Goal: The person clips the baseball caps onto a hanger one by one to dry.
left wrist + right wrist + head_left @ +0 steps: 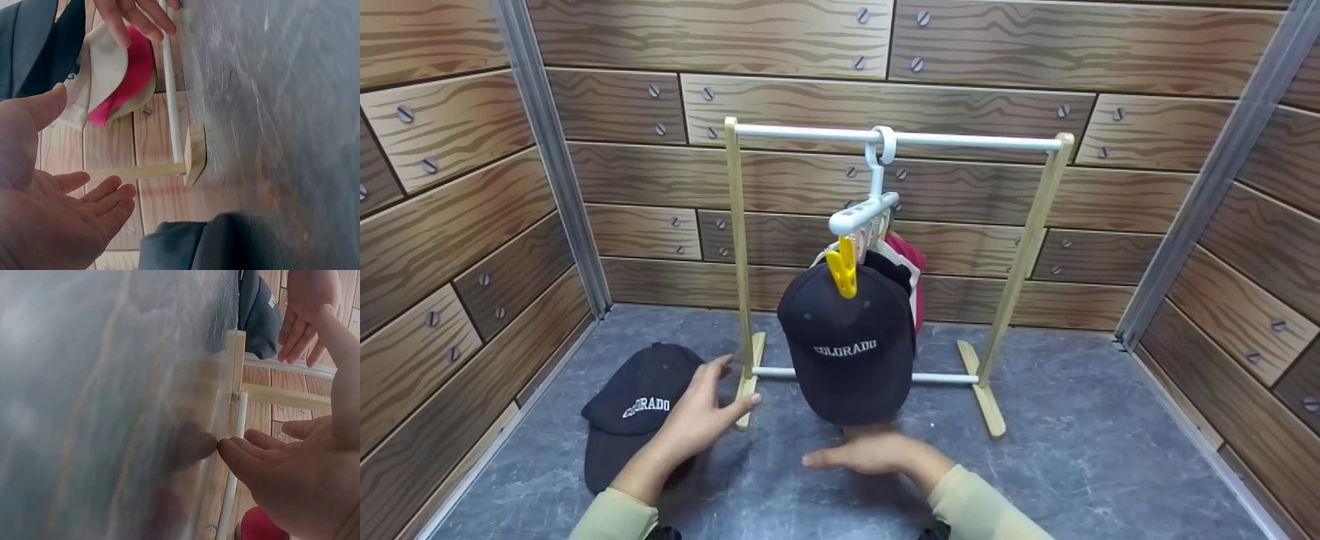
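Note:
A dark cap with white COLORADO lettering (846, 382) hangs brim down, a yellow clothespin (844, 271) at its crown under a white hanger (864, 214). Just below its brim is my right hand (877, 451), holding nothing; the head view hides some fingers, but in the right wrist view they extend loosely. A second dark COLORADO cap (641, 394) lies on the grey surface at left. My left hand (699, 420) is in front of that cap's right side, fingers spread and palm bare in the left wrist view (56, 214).
The hanger hooks over the white top bar (975, 141) of a wooden-sided rack (739, 247). White and pink caps (140, 73) hang behind the front one. The rack's feet (982, 394) stand on the grey surface; wood-patterned panels (810, 105) enclose the back and sides.

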`<state>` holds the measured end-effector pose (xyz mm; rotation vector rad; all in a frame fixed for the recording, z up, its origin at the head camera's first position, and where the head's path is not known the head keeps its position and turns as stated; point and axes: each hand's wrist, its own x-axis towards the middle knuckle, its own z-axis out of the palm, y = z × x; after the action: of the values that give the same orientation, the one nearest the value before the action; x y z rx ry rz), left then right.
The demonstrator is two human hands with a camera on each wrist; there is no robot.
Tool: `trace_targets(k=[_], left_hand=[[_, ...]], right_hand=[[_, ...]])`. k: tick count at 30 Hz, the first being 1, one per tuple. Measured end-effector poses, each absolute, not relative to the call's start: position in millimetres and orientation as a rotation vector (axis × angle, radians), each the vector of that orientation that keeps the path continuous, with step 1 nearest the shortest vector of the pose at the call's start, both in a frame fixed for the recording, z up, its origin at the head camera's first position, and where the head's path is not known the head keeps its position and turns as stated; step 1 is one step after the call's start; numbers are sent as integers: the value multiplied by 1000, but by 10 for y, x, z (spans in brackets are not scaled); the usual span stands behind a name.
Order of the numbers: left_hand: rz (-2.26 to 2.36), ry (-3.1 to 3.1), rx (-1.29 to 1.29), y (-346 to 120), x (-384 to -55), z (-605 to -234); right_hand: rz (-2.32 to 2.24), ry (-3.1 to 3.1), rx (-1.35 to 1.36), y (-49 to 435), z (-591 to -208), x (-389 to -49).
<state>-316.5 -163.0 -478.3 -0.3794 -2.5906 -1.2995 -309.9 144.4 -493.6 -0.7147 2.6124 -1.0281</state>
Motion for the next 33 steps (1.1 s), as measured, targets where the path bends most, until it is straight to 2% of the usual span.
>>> trace_targets(k=[18,33], left_hand=[[-1232,-2594,-312,-1951,-3229,-4710],[-1213,-2623,-245,-2214,-3244,-4654]], right_hand=[[-1131,2457,-878,1035,-4934,-3152],[-1194,2389,-790,741,-4947,-3193]])
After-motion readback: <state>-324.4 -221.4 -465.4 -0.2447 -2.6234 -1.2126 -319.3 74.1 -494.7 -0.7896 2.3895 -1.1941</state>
